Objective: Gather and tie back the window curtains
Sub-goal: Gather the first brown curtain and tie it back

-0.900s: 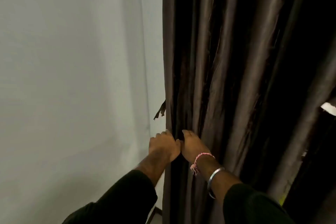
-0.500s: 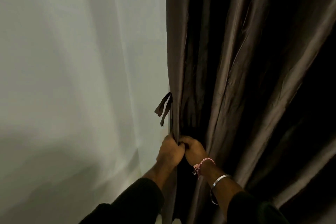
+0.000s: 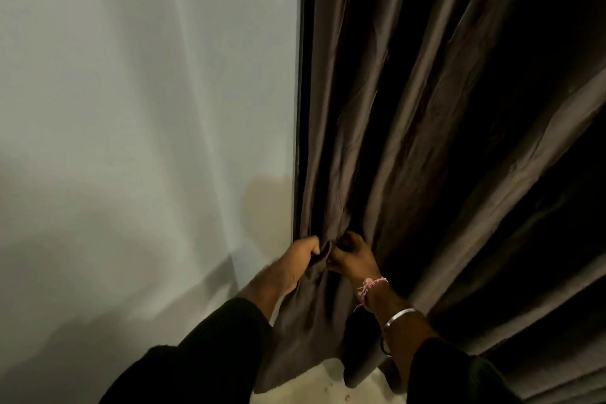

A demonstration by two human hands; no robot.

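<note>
Lowered since before, both hands (image 3: 323, 261) bunch the brown curtain (image 3: 377, 128).

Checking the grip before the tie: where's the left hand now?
Low centre of the head view, the left hand grips the curtain edge beside the wall, nearly touching the right hand.

1. A dark brown curtain (image 3: 410, 128) hangs in deep folds over the right of the view, beside a pale wall (image 3: 131, 108).
2. The left hand (image 3: 295, 264) grips the curtain's left edge, fingers curled round a bunch of cloth.
3. The right hand (image 3: 352, 259) pinches the folds just beside it; the two hands are nearly touching.
4. The right wrist wears a pink thread (image 3: 372, 287) and a metal bangle (image 3: 398, 316).
5. Both arms are in black sleeves (image 3: 213, 354).
6. The curtain's lower end hangs over a light floor (image 3: 314, 384).
</note>
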